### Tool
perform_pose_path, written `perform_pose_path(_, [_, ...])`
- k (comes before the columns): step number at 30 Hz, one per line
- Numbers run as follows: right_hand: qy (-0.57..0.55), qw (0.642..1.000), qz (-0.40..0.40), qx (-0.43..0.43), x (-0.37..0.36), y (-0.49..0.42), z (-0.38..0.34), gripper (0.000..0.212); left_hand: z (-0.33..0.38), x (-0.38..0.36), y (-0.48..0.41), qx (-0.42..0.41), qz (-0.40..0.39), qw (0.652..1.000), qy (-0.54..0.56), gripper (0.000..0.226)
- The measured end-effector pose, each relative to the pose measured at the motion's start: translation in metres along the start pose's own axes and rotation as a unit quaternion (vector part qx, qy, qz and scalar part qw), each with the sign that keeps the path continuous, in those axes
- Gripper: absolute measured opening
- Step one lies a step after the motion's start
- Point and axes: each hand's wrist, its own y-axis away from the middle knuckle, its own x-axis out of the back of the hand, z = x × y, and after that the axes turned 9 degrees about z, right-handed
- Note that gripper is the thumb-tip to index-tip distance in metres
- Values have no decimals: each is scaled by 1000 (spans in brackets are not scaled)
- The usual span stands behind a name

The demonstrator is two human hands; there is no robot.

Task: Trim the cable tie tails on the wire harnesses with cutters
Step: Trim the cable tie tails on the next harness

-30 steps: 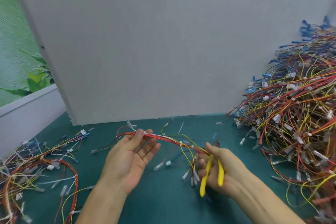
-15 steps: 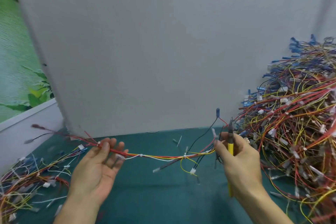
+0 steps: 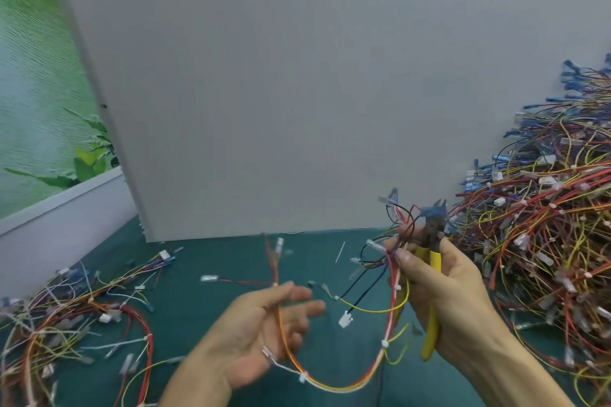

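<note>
Nearest the body, low between the two hands, a slack loop of wire harness [image 3: 334,387]: thin red, yellow and white leads, bound at intervals by small white cable ties [image 3: 384,344] and tipped with little white plastic plugs [image 3: 345,319]. Draped across the left hand [image 3: 261,330], palm up, fingers loose, mostly straight and spread rather than clamped; too blurred to rule out a light pinch. Gathered at its other end in the right hand [image 3: 443,294], thumb pressing the bunched leads against curled fingers wrapped round the cutters [image 3: 429,261], yellow-sleeved handles down, dark steel nose up among the wire ends. Judged as a step between cuts: turning the harness to find a tie with its tail left on. Next move likely calling for a firmer left-hand hold, one tie pulled clear of the leads, and the blades laid flush to the tie head, away from the insulation. Underneath, a matt teal table mat [image 3: 198,324] with a snipped white tail [image 3: 340,251] lying on it. Farther left, a low tangle of harnesses [image 3: 66,324]; farther right, a much bigger heap [image 3: 545,225], springy, bristling with blue and clear terminals. Behind everything, a plain, smooth grey board [image 3: 297,92].
</note>
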Motion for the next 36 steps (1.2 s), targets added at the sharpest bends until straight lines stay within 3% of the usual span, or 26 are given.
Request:
perform_pose_path(4, [4,999,-51,-4,-3,5,-4,22,-23,-13,-7,69,-45,997,6,31])
perform_pose_path(9, [129,988,-73,33,1,4,-8,18,-20,-14,-13,-42,0,989,144,20])
perform_pose_path(13, [265,961,0,75,11,-5,-4,16,-5,-2,-16,-139,49,965,219,19])
perform_pose_path(18, [370,921,107,66,29,-16,11,10,-4,-2,-16,-222,64,953,194,24])
perform_pose_path(36, [417,897,127,71,24,-17,13,8,-7,-3,-21,-272,143,934,179,13])
